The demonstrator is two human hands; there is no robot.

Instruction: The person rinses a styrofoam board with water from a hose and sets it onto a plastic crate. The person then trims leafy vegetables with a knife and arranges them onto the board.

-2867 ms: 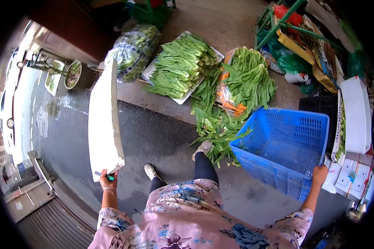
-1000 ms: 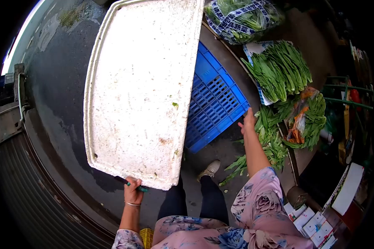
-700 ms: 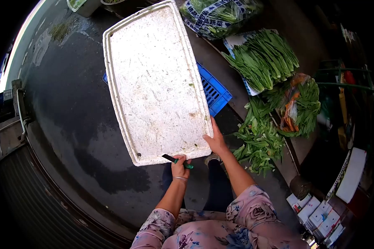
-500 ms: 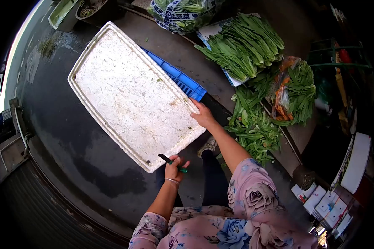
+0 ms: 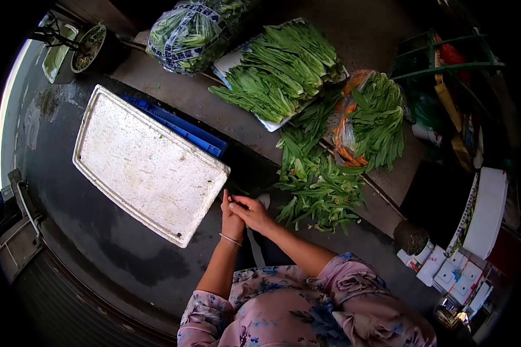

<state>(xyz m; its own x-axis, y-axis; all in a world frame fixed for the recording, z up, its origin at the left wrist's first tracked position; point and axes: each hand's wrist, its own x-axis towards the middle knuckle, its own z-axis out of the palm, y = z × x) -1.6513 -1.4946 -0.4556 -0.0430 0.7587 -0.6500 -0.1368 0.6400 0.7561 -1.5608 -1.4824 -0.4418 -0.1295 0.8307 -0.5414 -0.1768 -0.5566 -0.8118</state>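
Note:
My left hand (image 5: 233, 221) and my right hand (image 5: 252, 214) are pressed together in front of my body. The fingers of both curl inward, with one fingertip sticking up. Whatever lies between them is hidden; the utility knife from the earlier frame cannot be seen. Just beyond my fingertips, apart from them, is the near right edge of a dirty white foam lid (image 5: 150, 165). It lies flat over a blue plastic crate (image 5: 179, 128), whose far side shows past it.
Leafy green stalks (image 5: 289, 69) are stacked at the back. Beside them are a bag of greens (image 5: 194, 34) and an orange-striped bag (image 5: 347, 136). Loose trimmed leaves (image 5: 318, 191) cover the ground to my right. White boxes (image 5: 457, 280) stand at lower right.
My right hand has let go of the foam lid and joined my left hand, which held a green-handled utility knife. The lid now sits lower over the crate, farther from me.

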